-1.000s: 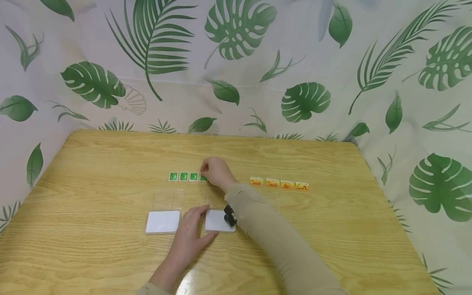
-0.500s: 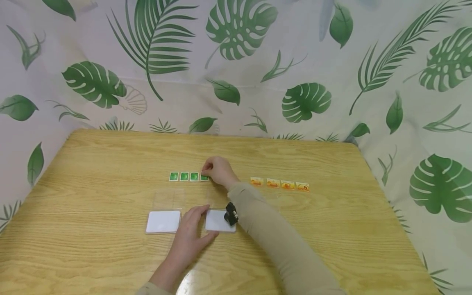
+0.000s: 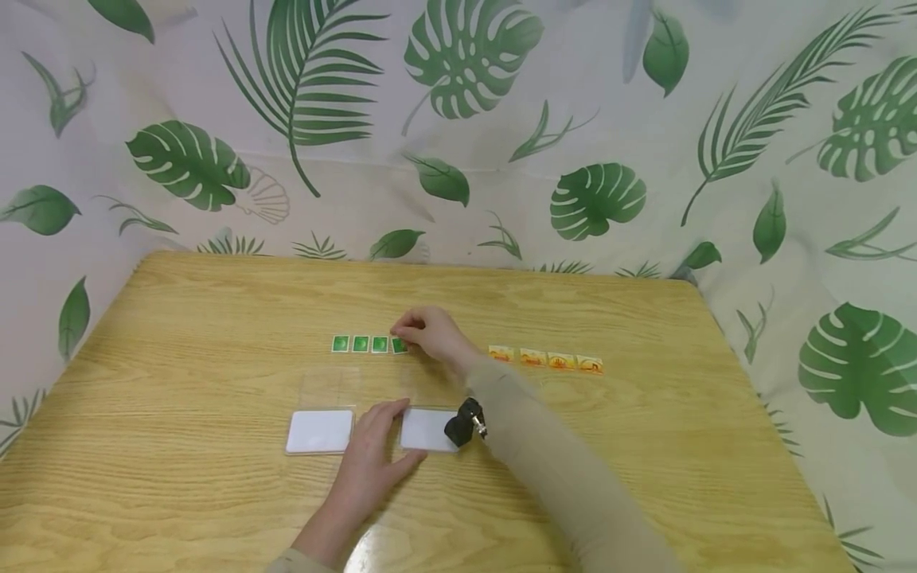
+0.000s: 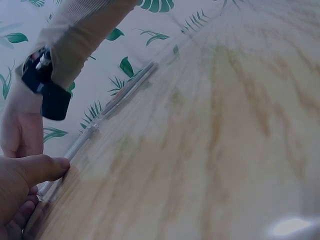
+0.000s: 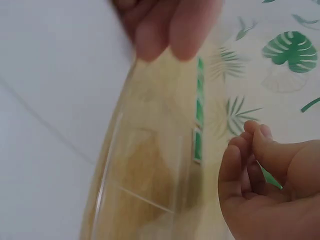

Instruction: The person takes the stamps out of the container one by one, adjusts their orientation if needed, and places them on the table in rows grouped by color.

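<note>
My left hand (image 3: 368,450) spans the right-hand clear plastic case (image 3: 426,430), which has a white face, gripping it with the thumb at its front edge and the fingers at its back. In the left wrist view the thumb (image 4: 47,169) lies along a clear edge. My right hand (image 3: 437,338) is just right of the last small green card (image 3: 399,345) in a row, which sits slightly askew. Its thumb and fingertips meet in the right wrist view, with nothing visible between them. The nearest green card (image 5: 198,146) lies apart from those fingers.
Another white-faced clear case (image 3: 319,432) lies left of my left hand. Faint clear lids (image 3: 329,387) extend behind the cases. Several orange-yellow cards (image 3: 532,357) form a row at the right. A leaf-print cloth (image 3: 501,207) hangs behind the wooden table (image 3: 215,318).
My right hand has shifted slightly right, and its fingers uncover more of the last green card, which now looks slightly turned. The left hand keeps its hold on the case.
</note>
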`<state>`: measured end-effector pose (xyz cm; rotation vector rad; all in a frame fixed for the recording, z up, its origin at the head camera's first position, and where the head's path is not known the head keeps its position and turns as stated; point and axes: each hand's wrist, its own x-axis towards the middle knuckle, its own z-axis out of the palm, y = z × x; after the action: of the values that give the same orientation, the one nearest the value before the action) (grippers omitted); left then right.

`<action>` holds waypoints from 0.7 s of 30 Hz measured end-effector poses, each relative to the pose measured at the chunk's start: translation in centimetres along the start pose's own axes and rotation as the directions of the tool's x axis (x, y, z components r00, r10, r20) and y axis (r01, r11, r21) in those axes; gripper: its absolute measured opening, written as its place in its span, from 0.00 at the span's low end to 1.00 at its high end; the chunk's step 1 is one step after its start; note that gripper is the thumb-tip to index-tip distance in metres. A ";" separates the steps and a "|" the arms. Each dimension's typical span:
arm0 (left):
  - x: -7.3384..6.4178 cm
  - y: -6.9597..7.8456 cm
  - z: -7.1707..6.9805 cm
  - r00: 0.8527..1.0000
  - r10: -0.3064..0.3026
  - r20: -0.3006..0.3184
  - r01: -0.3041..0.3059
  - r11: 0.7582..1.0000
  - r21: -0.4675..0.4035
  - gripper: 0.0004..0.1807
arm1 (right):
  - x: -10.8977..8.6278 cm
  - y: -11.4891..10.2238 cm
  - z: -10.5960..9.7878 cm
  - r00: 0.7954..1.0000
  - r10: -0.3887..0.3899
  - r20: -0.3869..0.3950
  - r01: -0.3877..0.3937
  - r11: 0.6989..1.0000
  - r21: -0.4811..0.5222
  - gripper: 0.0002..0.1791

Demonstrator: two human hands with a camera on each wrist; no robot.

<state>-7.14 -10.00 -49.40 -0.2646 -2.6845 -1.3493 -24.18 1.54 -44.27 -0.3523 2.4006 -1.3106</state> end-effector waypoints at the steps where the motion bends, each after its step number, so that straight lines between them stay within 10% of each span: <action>1: 0.0 0.0 0.0 1.000 0.002 0.001 -0.002 1.000 0.001 0.37 | -0.3 -0.1 -0.1 1.000 -0.001 0.021 0.000 0.999 0.043 0.08; 10: -0.1 0.1 0.1 1.000 -0.007 -0.001 0.007 1.000 -0.009 0.37 | -4.2 -0.5 -2.0 0.981 -0.061 0.186 0.011 0.966 0.260 0.12; 21: -0.1 0.2 -0.1 0.999 -0.042 0.017 0.042 0.999 -0.012 0.38 | -8.2 2.0 -4.3 0.986 -0.028 0.167 -0.004 0.982 0.188 0.14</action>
<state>-7.03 -9.91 -49.18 -0.2223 -2.7108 -1.3816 -18.84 9.02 -42.18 -0.4074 2.1191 -1.4386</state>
